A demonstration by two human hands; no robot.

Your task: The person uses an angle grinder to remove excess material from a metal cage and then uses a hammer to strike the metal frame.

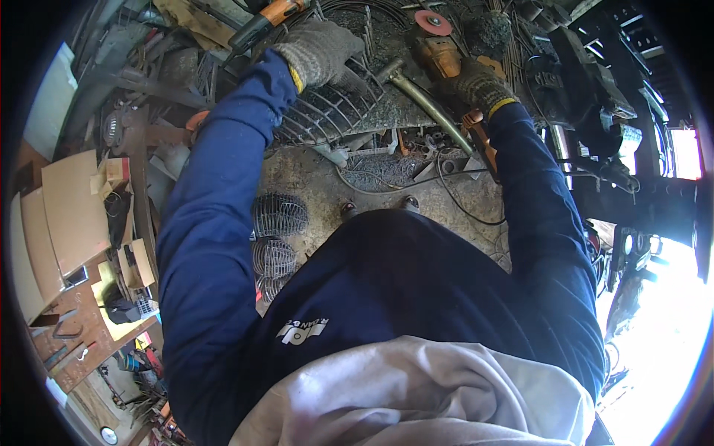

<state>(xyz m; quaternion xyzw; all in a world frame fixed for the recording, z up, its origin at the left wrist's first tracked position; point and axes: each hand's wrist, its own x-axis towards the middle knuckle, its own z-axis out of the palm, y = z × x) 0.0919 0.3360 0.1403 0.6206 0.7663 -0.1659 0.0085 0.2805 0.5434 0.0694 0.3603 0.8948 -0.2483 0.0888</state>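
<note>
Both my hands wear grey knitted gloves with yellow cuffs. My left hand [321,53] is closed on a dark metal wire basket [323,115] at the bench's near edge; its fingertips are partly hidden. Farther right, my right hand [477,83] wraps round the body of an orange angle grinder [437,56]. A pinkish disc [433,23] sits at the grinder's far end, apart from the basket. Between my hands lies a metal hammer [428,102], its handle slanting toward me.
Another orange power tool [279,13] lies beyond my left hand. Wire and metal pieces crowd the bench. A cable [446,186] loops over the floor, and several wire baskets [277,215] stand below left. Cardboard [74,212] rests on a brown table at left.
</note>
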